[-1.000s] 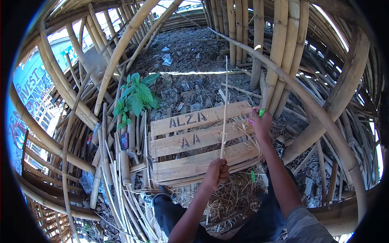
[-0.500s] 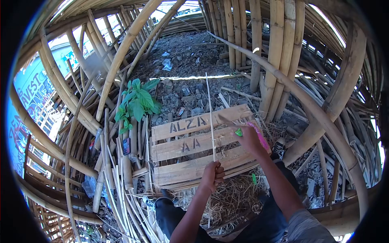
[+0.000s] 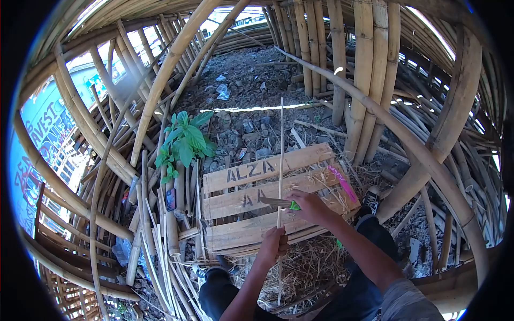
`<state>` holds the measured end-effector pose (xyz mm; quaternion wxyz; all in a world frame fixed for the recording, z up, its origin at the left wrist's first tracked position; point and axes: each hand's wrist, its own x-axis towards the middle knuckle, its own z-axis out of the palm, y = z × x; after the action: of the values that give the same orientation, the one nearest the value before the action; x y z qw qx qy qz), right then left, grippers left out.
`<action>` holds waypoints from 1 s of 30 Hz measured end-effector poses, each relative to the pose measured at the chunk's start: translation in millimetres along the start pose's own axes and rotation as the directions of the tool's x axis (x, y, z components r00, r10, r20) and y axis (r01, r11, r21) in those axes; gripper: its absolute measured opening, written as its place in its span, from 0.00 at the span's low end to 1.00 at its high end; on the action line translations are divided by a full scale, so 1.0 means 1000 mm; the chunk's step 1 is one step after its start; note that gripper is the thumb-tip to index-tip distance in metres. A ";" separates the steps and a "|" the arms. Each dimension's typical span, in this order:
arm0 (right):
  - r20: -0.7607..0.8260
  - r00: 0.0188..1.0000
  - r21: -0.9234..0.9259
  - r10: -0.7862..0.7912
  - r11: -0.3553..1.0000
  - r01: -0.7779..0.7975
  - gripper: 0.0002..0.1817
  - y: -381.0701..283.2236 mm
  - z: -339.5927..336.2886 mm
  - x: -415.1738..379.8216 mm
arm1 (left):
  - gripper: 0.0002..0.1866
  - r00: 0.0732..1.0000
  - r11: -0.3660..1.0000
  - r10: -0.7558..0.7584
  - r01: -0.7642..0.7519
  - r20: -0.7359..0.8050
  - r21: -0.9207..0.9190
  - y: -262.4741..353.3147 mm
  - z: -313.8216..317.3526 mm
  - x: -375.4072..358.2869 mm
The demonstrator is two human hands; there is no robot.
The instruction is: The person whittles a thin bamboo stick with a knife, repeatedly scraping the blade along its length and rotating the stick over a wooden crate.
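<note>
My left hand is wrapped round a thin bamboo strip, which stands nearly upright in front of me, its lower end running down between my legs. In my right hand is a knife with a green handle. Its blade points left and crosses the strip a little above my left fist. Behind both hands lies a slatted wooden crate with dark stencilled letters and pink markings at its right end.
Bamboo shavings cover the ground between my legs. Cut bamboo pieces and a phone lie to the left, near a leafy green plant. A slanting bamboo pole crosses on the right, before upright posts.
My right hand with the knife has moved left and down, bringing the blade from the strip's right side across it. The strip has become more upright.
</note>
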<state>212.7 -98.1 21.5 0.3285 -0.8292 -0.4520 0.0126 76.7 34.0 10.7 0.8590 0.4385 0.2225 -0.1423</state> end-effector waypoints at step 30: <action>0.107 0.992 0.312 -0.059 0.950 0.023 0.11 0.014 0.001 0.008 | 0.15 0.929 0.928 -0.266 0.319 0.258 -0.191 0.001 -0.051 -0.038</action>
<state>227.9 -96.3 14.9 0.4284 -0.7556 -0.4796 0.1246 31.2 78.2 4.1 0.8927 0.2786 0.2006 -0.2920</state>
